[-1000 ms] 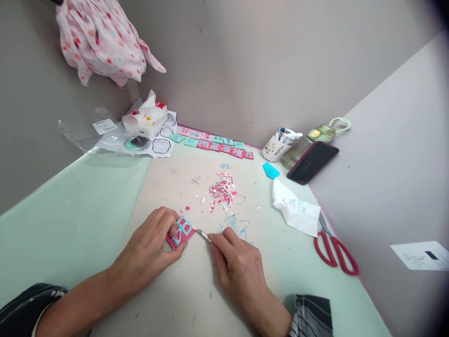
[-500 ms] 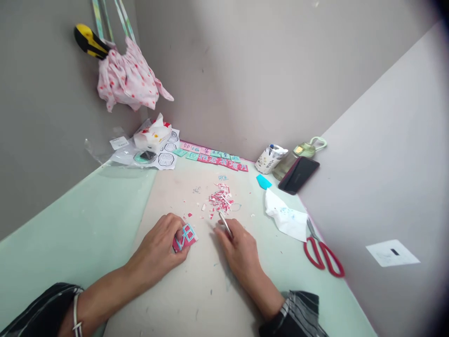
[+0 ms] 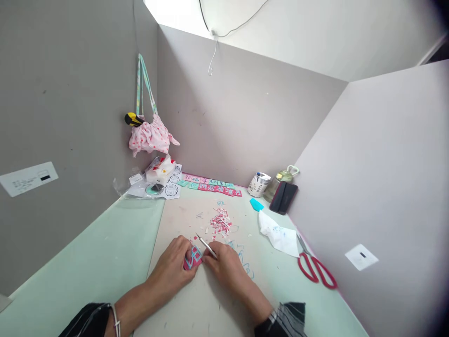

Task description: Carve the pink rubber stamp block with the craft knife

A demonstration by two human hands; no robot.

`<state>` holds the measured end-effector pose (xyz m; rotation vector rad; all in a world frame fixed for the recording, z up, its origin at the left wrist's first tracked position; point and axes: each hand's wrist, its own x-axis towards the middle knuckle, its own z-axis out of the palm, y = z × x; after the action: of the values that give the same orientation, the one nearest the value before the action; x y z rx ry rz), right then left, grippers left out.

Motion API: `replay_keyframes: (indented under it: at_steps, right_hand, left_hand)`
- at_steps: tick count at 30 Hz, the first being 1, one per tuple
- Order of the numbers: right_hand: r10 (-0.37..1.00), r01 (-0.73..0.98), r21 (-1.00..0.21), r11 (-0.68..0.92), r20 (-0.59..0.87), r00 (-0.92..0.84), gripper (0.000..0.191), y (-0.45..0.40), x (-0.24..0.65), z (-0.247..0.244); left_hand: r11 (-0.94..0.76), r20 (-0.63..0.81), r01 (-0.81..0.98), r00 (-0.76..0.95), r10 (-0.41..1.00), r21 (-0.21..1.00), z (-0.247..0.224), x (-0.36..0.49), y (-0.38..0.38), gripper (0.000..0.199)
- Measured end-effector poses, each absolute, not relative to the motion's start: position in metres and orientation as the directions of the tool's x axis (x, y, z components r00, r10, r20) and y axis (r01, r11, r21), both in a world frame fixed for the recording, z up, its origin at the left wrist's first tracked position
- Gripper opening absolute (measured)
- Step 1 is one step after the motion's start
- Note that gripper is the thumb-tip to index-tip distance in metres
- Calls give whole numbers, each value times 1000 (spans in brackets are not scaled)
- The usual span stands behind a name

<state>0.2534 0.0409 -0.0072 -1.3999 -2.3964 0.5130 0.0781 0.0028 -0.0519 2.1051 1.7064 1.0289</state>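
My left hand [image 3: 170, 264] is closed round a small red rubber block [image 3: 193, 263] with a blue outlined character on its top face. The block rests low over the beige work surface. A slim silver craft knife [image 3: 207, 245] is in my right hand [image 3: 224, 264], its thin pointed tip aimed away and to the left. The right fingers are right beside the block's right edge; whether they touch it I cannot tell. Beyond both hands lies a heap of pink and white shavings [image 3: 220, 224].
Rows of pink and green lettered pieces [image 3: 213, 186] line the back. To the right are a patterned can [image 3: 258, 185], a bottle [image 3: 275, 187], a phone [image 3: 284, 197], crumpled tissue [image 3: 278, 238] and red-handled scissors [image 3: 317, 271]. A pink bag [image 3: 152, 135] hangs at left.
The camera view has tilted up, showing more of the walls. My right hand has come closer to the red block, and the knife tip now lies further left, beyond the block.
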Motion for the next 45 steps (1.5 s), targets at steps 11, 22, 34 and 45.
replay_keyframes:
  at_steps: [11,22,34,45]
  right_hand:
    - [890,851,-260,456,153,-430,18,28,239,-16]
    - [909,846,-363,391,7,-417,19,37,247,-17]
    - [923,854,-378,359,9,-384,17,32,240,-20]
    - [903,674,-703,227,-108,-417,32,50,252,-29]
  left_hand:
    - [-256,361,833,73,930,491,-53,79,3,20]
    - [-225,316,841,68,946,492,-58,78,5,21]
    - [-215,297,842,68,953,495,-54,78,4,19]
    - [-244,285,805,98,954,541,-60,75,7,21]
